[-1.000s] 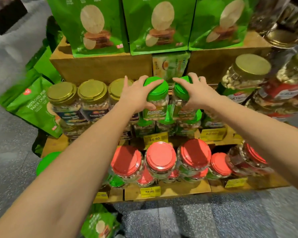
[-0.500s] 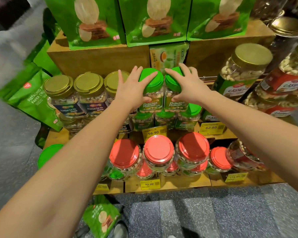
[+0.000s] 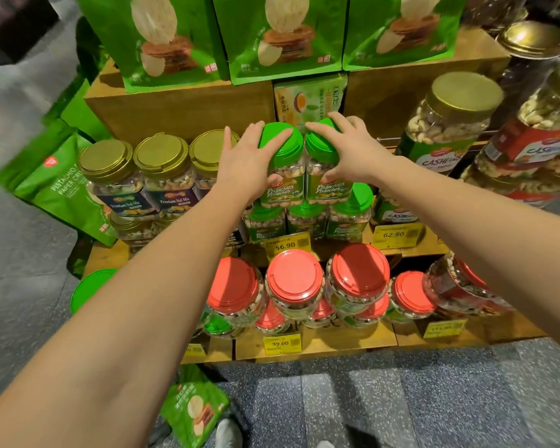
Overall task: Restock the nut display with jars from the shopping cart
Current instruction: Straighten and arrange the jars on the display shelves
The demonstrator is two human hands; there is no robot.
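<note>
Two clear pistachio jars with green lids stand side by side on top of a lower row of pistachio jars (image 3: 307, 221) on the wooden display's middle tier. My left hand (image 3: 249, 163) holds the left jar (image 3: 283, 189), fingers spread over its lid and thumb on its front. On the right jar (image 3: 328, 190) my right hand (image 3: 353, 153) sits the same way, covering most of the lid. The two jars touch each other. No shopping cart is in view.
Gold-lidded nut mix jars (image 3: 162, 176) stand to the left and cashew jars (image 3: 450, 130) to the right. Several red-lidded jars (image 3: 295, 279) fill the lower tier. Green snack bags (image 3: 282, 33) sit on the wooden box (image 3: 181, 108) above. Another bag (image 3: 194, 405) lies on the floor.
Both hands stay on the same two jars. Their fingers have spread flatter over the lids, and the jars now rest on the lower row.
</note>
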